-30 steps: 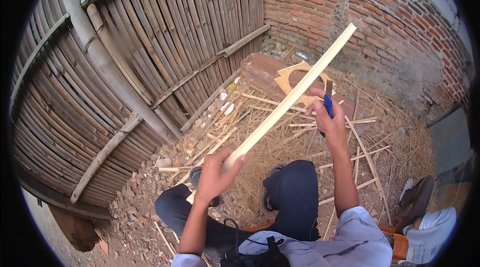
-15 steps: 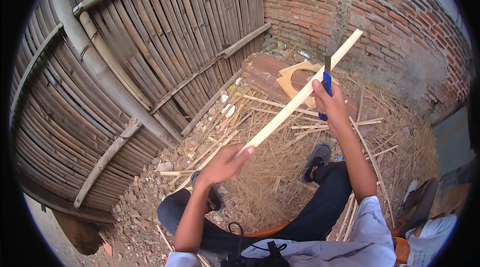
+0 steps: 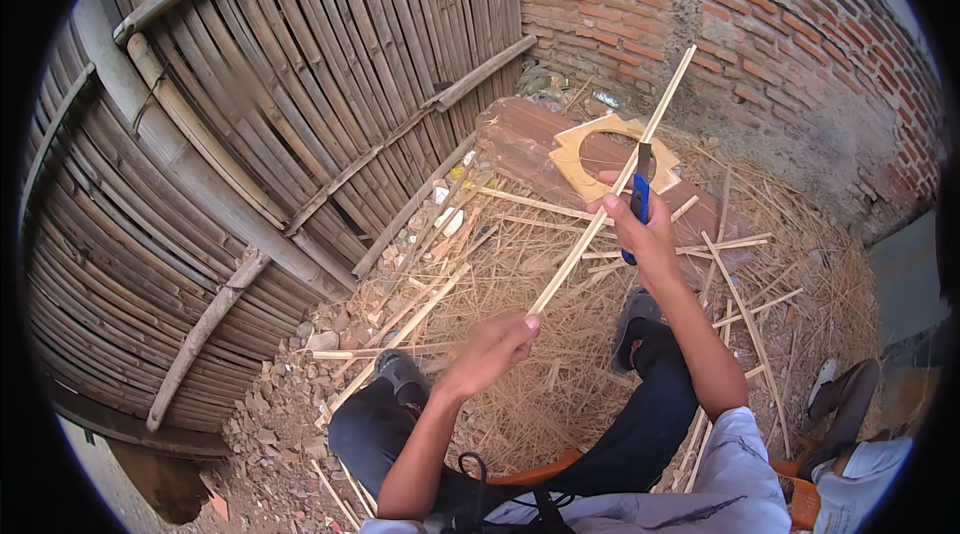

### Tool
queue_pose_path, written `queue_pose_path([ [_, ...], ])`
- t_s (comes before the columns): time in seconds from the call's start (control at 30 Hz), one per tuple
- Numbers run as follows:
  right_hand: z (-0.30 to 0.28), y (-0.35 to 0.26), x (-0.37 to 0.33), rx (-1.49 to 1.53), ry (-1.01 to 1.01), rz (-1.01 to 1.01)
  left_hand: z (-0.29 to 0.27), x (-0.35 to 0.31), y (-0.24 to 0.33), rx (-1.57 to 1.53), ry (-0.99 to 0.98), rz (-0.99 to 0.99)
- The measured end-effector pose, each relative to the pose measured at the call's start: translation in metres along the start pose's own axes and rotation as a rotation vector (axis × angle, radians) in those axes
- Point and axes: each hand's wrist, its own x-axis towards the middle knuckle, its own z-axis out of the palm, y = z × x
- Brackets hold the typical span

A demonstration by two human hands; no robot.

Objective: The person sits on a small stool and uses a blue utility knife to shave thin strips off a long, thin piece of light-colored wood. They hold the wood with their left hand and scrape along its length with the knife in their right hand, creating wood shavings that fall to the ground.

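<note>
The long, narrow, pale wooden strip (image 3: 568,263) slants from near left to far right. The left hand (image 3: 492,352) has its grip closed around the near part; farther along, the right hand (image 3: 648,242) curls around a blue-handled knife (image 3: 640,198), its upright blade beside the strip, contact unclear.
</note>
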Motion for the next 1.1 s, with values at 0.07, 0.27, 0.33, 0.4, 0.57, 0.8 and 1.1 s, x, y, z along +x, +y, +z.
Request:
queue_pose_path([
  [0.07, -0.004, 0.01, 0.004, -0.03, 0.02, -0.024, 0.005, 0.002, 0.003, -0.009, 0.001, 0.001],
  [0.27, -0.008, 0.039, -0.001, -0.284, -0.046, -0.213, 0.007, 0.001, -0.001, 0.033, 0.102, 0.038],
  [0.33, -0.001, 0.04, -0.012, -0.476, -0.105, -0.354, 0.007, 0.004, -0.013, 0.059, 0.152, 0.128],
  [0.4, 0.008, 0.037, -0.029, -0.633, -0.229, -0.486, 0.006, 0.006, -0.021, -0.004, 0.186, 0.154],
  [0.57, 0.029, 0.051, -0.048, -0.765, -0.353, -0.621, 0.015, 0.005, -0.004, 0.217, 0.3, 0.266],
  [0.8, 0.045, 0.047, -0.059, -0.81, -0.392, -0.621, 0.021, 0.009, -0.001, 0.322, 0.405, 0.255],
  [1.1, 0.054, 0.049, -0.062, -0.792, -0.34, -0.605, 0.018, 0.006, 0.001, 0.424, 0.446, 0.139],
])
